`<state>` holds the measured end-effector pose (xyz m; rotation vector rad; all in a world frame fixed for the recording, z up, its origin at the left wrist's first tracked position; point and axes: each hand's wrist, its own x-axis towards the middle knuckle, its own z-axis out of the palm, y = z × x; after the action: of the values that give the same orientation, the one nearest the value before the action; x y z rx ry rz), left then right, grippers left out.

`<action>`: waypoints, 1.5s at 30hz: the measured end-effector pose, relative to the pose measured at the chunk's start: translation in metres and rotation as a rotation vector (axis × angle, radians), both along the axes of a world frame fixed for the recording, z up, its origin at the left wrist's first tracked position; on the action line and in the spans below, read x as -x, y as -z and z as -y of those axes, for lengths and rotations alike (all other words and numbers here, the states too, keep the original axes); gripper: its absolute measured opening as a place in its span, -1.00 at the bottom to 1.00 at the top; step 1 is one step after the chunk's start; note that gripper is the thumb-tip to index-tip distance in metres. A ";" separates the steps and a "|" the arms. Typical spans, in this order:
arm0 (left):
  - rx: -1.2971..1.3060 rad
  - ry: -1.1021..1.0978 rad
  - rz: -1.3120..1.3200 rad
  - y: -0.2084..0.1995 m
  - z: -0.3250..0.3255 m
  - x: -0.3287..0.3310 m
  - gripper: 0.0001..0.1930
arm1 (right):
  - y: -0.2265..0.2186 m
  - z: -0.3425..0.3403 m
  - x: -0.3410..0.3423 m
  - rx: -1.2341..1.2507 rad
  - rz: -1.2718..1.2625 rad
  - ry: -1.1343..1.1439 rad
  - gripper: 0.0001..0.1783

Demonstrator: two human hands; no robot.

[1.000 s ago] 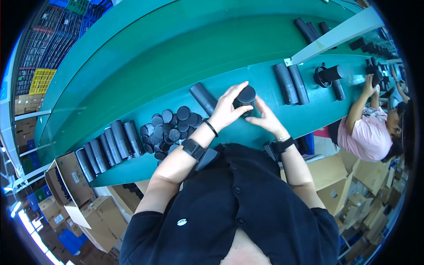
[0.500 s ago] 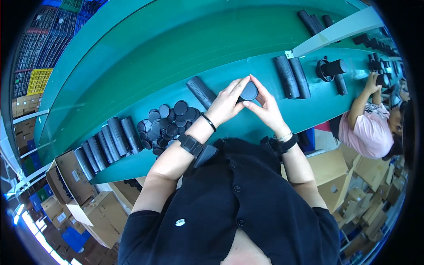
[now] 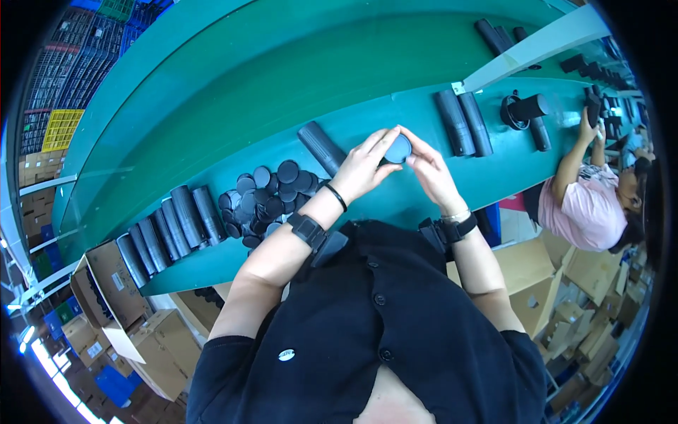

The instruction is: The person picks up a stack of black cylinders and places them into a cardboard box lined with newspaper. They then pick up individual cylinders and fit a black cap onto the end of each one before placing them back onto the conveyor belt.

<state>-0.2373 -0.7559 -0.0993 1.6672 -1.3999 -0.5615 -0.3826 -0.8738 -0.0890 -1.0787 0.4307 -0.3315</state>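
My left hand (image 3: 366, 161) curls round the left side of a dark round cap (image 3: 398, 150), its flat face turned up. My right hand (image 3: 432, 169) closes on the cap from the right, fingertips at the far edge and thumb at the right edge. Whether a tube sits under the cap is hidden by the hands. Just left of my left hand lies a black textured tube (image 3: 319, 147), partly covered by it. Nearer my left forearm is a loose heap of black round caps (image 3: 265, 198).
Several black tubes (image 3: 175, 220) lie in a row at the bench's left; two more tubes (image 3: 462, 124) lie right of my hands. A black ring-shaped part (image 3: 514, 113) and a white post (image 3: 533, 53) stand beyond. Cardboard boxes (image 3: 159, 346) are below. At right, a co-worker (image 3: 590, 208) handles black parts.
My right thumb has moved from the cap's near edge to its right edge. My right hand has shifted slightly nearer and right. The co-worker's hands now hold a black part upright.
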 end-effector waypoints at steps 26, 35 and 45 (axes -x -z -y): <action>0.149 -0.197 -1.355 0.020 0.010 -0.006 -0.57 | 0.036 0.003 0.007 0.726 -0.316 -0.147 0.03; 0.035 -0.391 -1.302 0.019 -0.029 -0.062 -0.52 | 0.036 0.121 -0.083 0.915 -0.490 0.253 -0.16; -0.143 -0.501 -1.224 0.030 -0.063 -0.060 -0.73 | 0.098 0.261 -0.087 1.549 -1.082 0.429 -0.39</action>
<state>-0.1768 -0.6934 -0.1293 1.2579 -0.0597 -1.1145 -0.2958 -1.1346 -0.1869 -2.6981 1.5084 -0.4325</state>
